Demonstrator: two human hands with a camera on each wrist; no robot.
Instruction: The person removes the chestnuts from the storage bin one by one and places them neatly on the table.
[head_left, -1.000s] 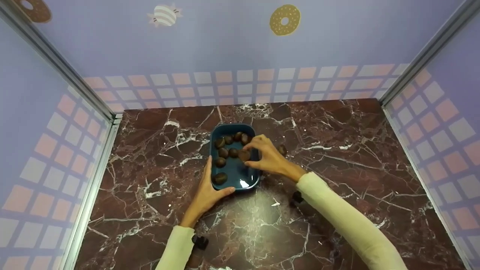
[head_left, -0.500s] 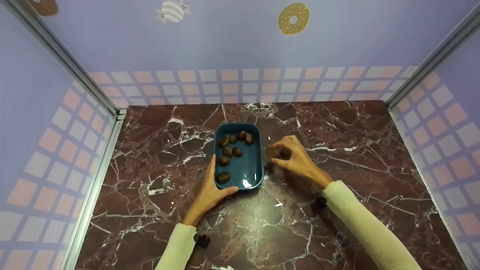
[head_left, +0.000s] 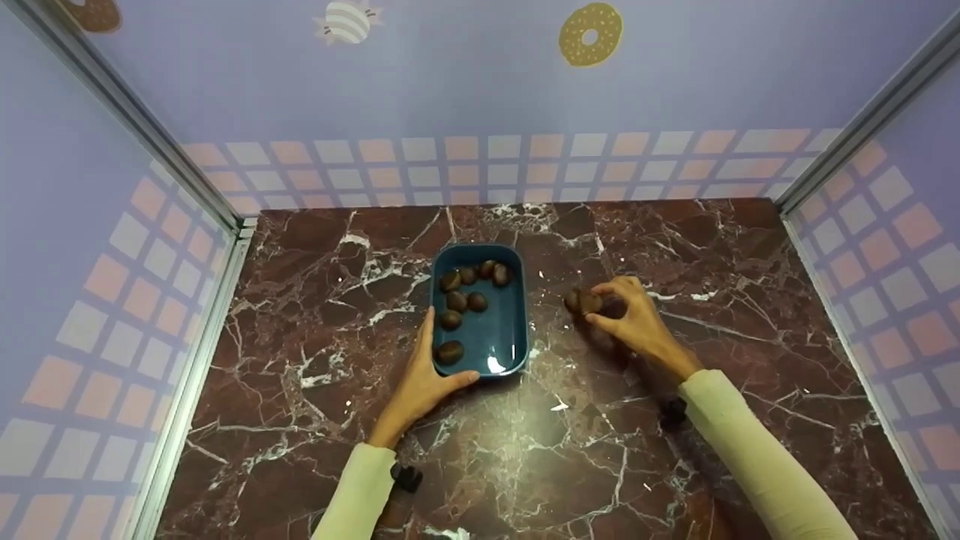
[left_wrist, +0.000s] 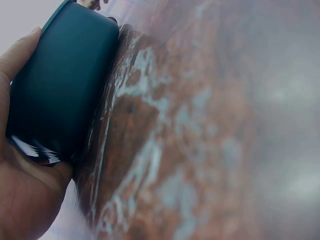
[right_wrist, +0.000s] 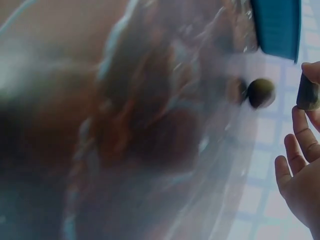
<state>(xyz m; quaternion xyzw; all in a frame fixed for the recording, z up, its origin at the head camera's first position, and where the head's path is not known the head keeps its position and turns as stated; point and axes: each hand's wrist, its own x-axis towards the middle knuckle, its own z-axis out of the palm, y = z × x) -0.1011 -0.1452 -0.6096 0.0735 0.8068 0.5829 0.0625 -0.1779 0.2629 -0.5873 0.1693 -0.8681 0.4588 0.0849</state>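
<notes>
A blue tray (head_left: 517, 315) sits on the marble table with several brown chestnuts (head_left: 456, 301) inside. My left hand (head_left: 448, 358) grips its near left corner, thumb along the front wall and fingers up the left side. The left wrist view shows the tray's outer wall (left_wrist: 60, 85) against that palm (left_wrist: 22, 200). To the right of the tray, my right hand (head_left: 600, 306) pinches one chestnut (head_left: 589, 301) low over the table. A loose chestnut (head_left: 572, 300) lies just left of it. The right wrist view shows the held chestnut (right_wrist: 307, 92), the loose one (right_wrist: 261, 92) and the tray (right_wrist: 277, 25).
The dark red marble table (head_left: 525, 450) is closed in by lilac panels on three sides, with metal corner posts (head_left: 180, 180) at the back left and back right. Cream sleeves (head_left: 757, 450) cover both forearms.
My right hand has lifted a chestnut from the tray and carried it right, lowering it beside the loose chestnut on the table. The left hand has stayed on the tray's corner.
</notes>
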